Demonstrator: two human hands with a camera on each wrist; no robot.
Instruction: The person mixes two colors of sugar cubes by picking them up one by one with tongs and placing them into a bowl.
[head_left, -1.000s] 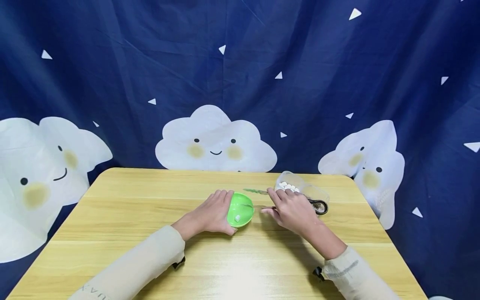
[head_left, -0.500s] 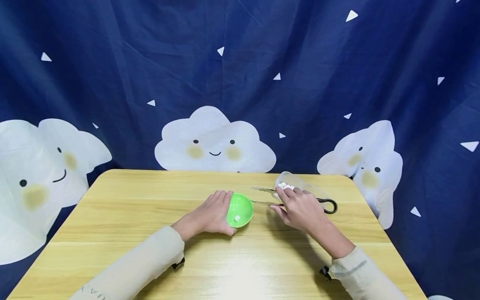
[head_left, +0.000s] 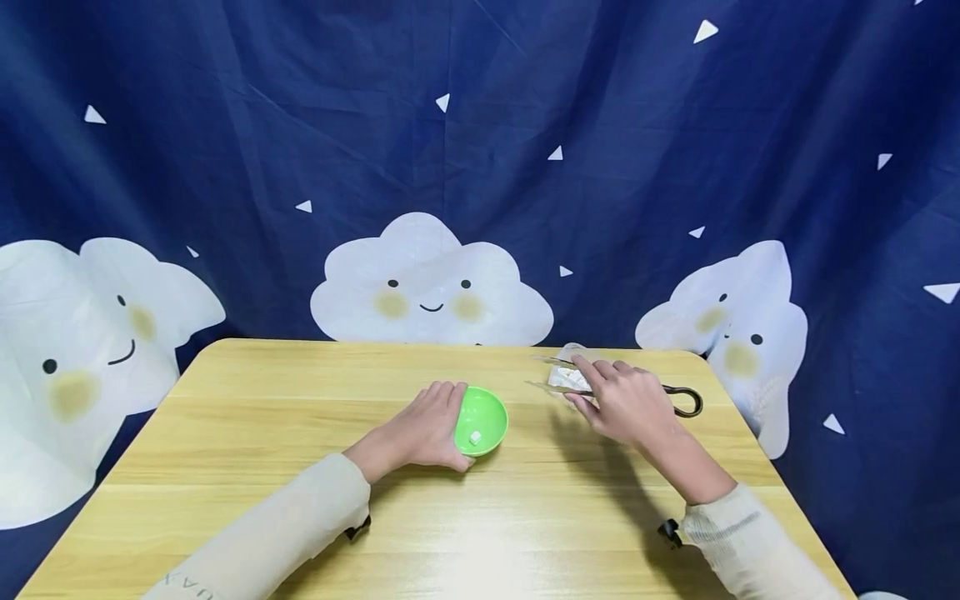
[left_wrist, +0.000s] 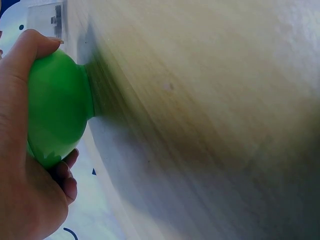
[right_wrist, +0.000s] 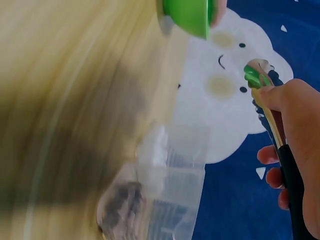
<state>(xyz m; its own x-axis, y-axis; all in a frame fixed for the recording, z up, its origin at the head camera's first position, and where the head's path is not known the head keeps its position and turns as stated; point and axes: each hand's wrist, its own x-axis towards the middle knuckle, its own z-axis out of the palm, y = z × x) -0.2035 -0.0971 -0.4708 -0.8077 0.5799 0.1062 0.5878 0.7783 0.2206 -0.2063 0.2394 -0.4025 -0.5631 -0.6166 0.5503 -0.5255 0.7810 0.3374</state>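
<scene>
My left hand [head_left: 423,427] grips a light green bowl [head_left: 487,410] from its left side, fingers and thumb around the rim. One small white cube [head_left: 475,437] lies inside. In the left wrist view, the bowl's rounded outside [left_wrist: 57,107] and foot show close over the table. My right hand [head_left: 628,403] holds metal tongs with a black looped handle [head_left: 701,402], thumb and fingers on the two arms. The tongs' tips are spread apart, with nothing pinched between them. Below them sits a clear plastic container [right_wrist: 172,190] with small white pieces [head_left: 572,377] in it, partly hidden by the hand.
The wooden table [head_left: 300,517] ends at a dark blue curtain [head_left: 480,150] with smiling clouds. In the right wrist view, something dark and blurred [right_wrist: 122,207] shows in the clear container's near part. The container stands near the table's back edge.
My right hand has moved right with the tongs, away from the bowl and over the clear container. The left hand and bowl have stayed in place, with the white cube still inside.
</scene>
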